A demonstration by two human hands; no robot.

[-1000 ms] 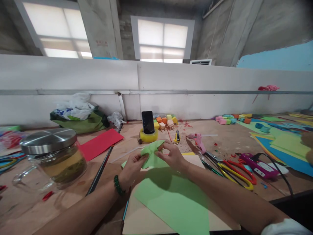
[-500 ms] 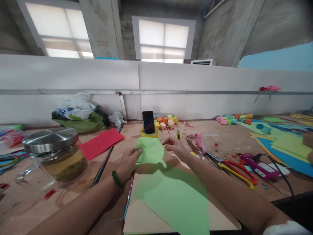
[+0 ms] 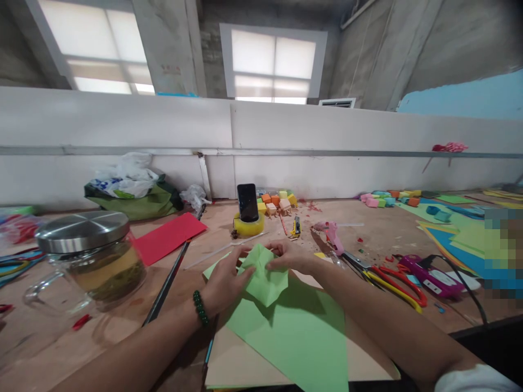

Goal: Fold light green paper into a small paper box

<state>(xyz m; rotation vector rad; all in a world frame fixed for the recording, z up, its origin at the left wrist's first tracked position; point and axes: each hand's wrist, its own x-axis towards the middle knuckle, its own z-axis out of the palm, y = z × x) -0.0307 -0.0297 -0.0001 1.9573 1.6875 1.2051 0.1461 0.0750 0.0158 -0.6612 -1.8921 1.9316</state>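
Your left hand (image 3: 224,280) and right hand (image 3: 292,259) both pinch the folded green paper (image 3: 263,275) (fingers closed on its edges). It sits over a flat green sheet (image 3: 302,337) on the brown board (image 3: 237,365), before the phone (image 3: 247,202).

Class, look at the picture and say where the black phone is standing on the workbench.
In the head view, the black phone stands upright in a yellow tape roll at the back middle of the bench, near the white wall, just left of the coloured foam cubes.

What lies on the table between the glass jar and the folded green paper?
In the head view, a long dark rod lies between glass jar and folded green paper.
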